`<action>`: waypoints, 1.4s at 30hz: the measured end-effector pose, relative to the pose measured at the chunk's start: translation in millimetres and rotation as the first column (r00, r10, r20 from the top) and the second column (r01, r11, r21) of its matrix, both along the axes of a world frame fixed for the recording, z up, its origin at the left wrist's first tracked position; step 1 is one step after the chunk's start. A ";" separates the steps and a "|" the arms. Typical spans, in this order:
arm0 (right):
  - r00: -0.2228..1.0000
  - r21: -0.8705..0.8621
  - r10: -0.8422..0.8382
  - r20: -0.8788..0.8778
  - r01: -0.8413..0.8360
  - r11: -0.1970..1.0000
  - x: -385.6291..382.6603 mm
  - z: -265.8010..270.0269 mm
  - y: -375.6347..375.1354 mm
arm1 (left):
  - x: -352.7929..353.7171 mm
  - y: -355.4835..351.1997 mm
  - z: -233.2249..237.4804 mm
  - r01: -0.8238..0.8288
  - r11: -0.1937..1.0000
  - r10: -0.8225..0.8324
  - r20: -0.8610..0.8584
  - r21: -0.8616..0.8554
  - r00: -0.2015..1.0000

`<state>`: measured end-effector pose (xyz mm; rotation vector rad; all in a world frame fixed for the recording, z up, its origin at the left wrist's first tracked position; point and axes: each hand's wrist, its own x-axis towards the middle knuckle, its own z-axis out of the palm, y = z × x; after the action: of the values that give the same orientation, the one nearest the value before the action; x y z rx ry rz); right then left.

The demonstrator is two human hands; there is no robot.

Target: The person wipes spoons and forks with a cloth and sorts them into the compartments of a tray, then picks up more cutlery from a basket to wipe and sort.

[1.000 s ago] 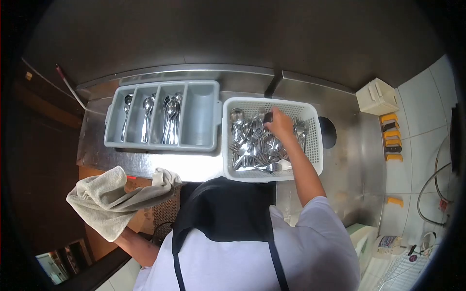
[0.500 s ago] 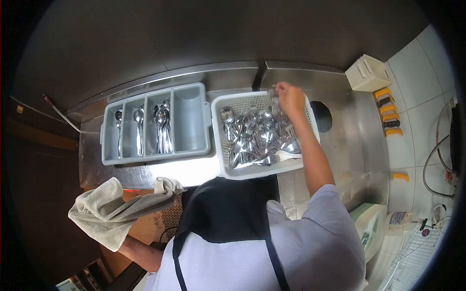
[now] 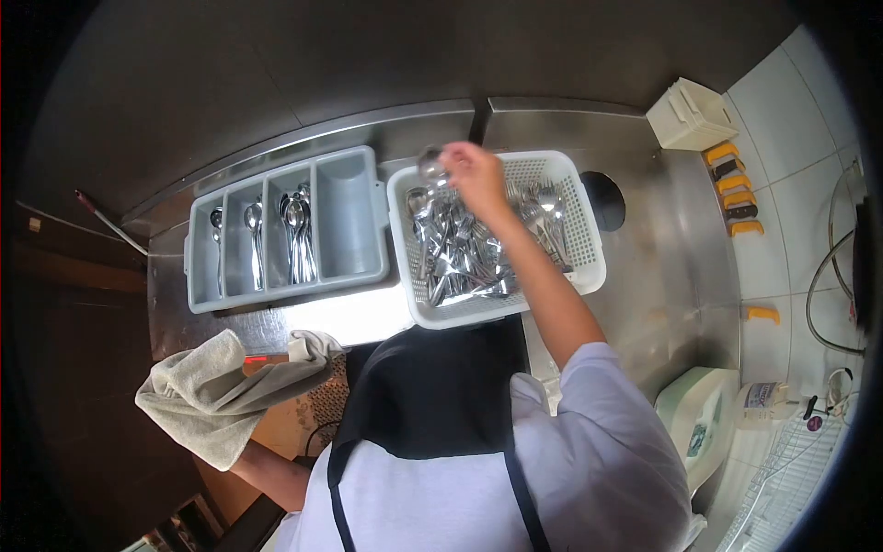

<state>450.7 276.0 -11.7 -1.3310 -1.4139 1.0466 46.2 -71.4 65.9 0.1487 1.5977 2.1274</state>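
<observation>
My right hand (image 3: pixel 475 181) is closed over the back left of the white perforated basket (image 3: pixel 587 253). Its fingers grip a spoon (image 3: pixel 432 166) with a round bowl, blurred by motion. Below it, a jumble of forks, spoons and other cutlery (image 3: pixel 464 258) fills much of the basket. My left hand is covered by a beige towel (image 3: pixel 202 391), held up off the counter at the lower left; its fingers are hidden. Left of the basket stands a grey cutlery tray (image 3: pixel 352 216) with spoons (image 3: pixel 296 230) in three compartments; its rightmost compartment holds nothing.
The steel counter (image 3: pixel 658 276) carries the tray and basket, with a dark round opening (image 3: pixel 604 202) right of the basket. A cream container (image 3: pixel 690 115) stands at the back right. Yellow-handled tools (image 3: pixel 739 198) line the tiled wall. A white bin (image 3: pixel 704 423) is at lower right.
My right hand has moved left from the basket's back right corner to its back left and now holds a round-bowled spoon. The towel has barely moved.
</observation>
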 end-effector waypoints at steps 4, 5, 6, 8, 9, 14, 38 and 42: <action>0.912 0.123 0.082 0.401 -0.142 0.982 12.3 -19.1 -5.4 | 3.2 0.3 1.3 0.016 1.000 -0.017 -0.005 -0.011 1.000; 0.866 0.114 0.077 0.494 -0.152 0.982 22.9 -11.1 -10.9 | 2.8 -0.8 0.0 0.015 1.000 -0.015 -0.006 -0.015 1.000; 0.843 0.098 0.087 0.531 -0.163 0.982 38.2 -1.3 -20.6 | 2.1 -1.9 -1.0 0.018 1.000 -0.018 -0.008 -0.019 1.000; 0.775 0.015 0.261 0.575 -0.329 0.944 75.7 -16.8 -28.3 | 2.5 -3.0 -1.3 0.015 1.000 -0.015 -0.002 -0.022 1.000; 0.688 -0.125 0.357 0.632 -0.365 0.923 87.6 -15.1 -39.2 | 3.5 -4.0 -2.2 0.009 1.000 -0.009 0.000 -0.021 1.000; 0.411 -0.335 0.512 0.755 -0.429 0.839 123.6 -26.2 -102.0 | 5.9 -3.1 -4.0 0.016 1.000 -0.016 0.009 -0.024 1.000; 0.527 0.218 -0.051 0.848 -0.260 0.941 175.9 -8.2 -70.1 | 21.1 6.4 -5.3 0.093 0.996 -0.093 0.015 -0.008 0.996; 0.599 -0.044 0.347 0.722 -0.461 0.886 155.6 -24.2 -103.7 | 21.8 5.8 -3.9 0.089 0.996 -0.089 0.015 -0.006 0.996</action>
<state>606.4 172.3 -35.9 -1.4003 -2.4398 0.6685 68.0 -65.6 62.0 0.1983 1.5604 2.0509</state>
